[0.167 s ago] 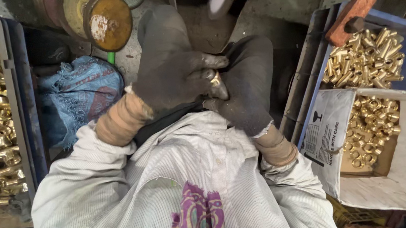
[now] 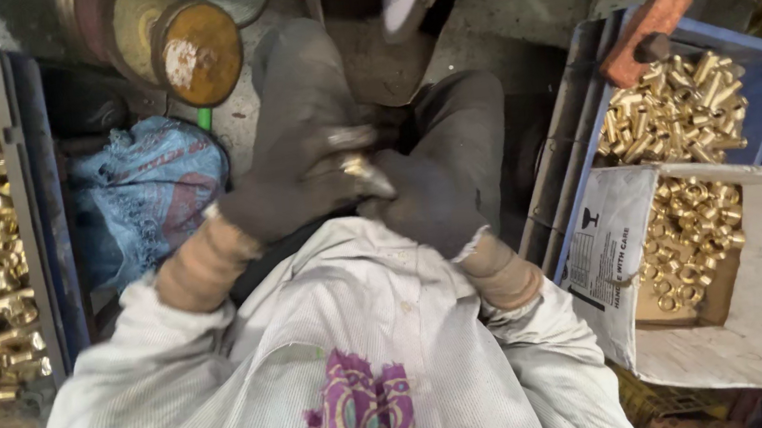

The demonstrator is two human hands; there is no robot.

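Head view: left hand point(image 2: 289, 191) and right hand point(image 2: 432, 204), both in dark gloves, meeting over the lap, fingers point(image 2: 350, 142) clamped together on a small brass fitting point(image 2: 359, 164). Blue crate point(image 2: 760, 47) and cardboard box point(image 2: 744, 346) at right heaped with brass pieces; tray point(image 2: 24, 185) at left likewise full; share finished not discernible.
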